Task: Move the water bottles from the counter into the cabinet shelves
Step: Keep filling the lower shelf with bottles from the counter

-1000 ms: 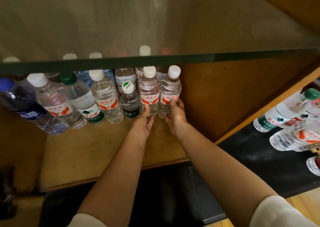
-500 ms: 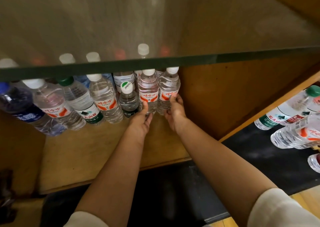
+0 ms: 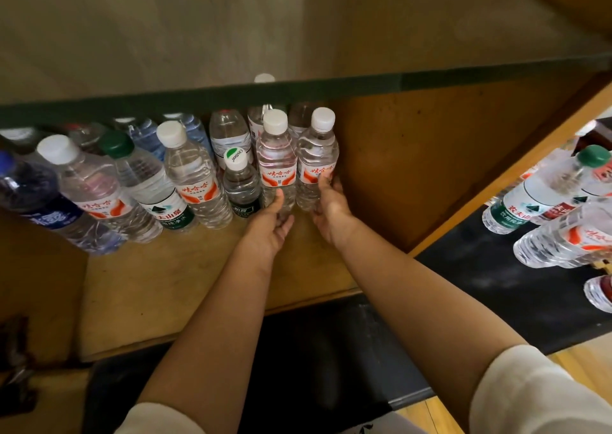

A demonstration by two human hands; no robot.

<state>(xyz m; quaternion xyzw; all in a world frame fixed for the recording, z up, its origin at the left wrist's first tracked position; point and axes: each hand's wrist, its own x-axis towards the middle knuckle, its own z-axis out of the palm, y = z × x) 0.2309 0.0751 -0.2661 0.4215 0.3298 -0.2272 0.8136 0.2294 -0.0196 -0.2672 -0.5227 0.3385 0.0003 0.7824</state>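
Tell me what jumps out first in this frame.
Two hands reach into the wooden cabinet: the left hand and right hand each grip a white-capped bottle, the left bottle and right bottle, at the right end of a row of bottles under a glass shelf. More bottles wait on the black counter at far right.

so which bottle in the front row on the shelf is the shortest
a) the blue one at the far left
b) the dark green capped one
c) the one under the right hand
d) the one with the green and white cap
d: the bottle with the green and white cap stands well below the white-capped bottle beside it.
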